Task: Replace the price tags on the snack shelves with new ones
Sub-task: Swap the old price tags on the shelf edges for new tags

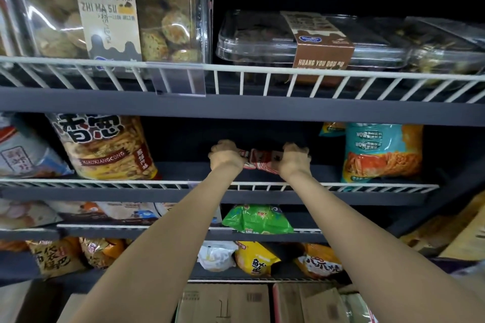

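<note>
A: Where is the red-and-white snack pack?
B: On the second shelf, behind its wire rail.
A: Your grips?
B: Your left hand and right hand each clamp one end.

The rail along the front edge of the top shelf is white coated wire, smooth. The shelf itself looks like dark grey matt metal. A clear glossy plastic tag holder hangs on this rail. The boxes above are clear shiny plastic with a matt paper band. The snack bags are glossy printed film. Under the lowest shelf stand cartons of matt brown cardboard.
</note>
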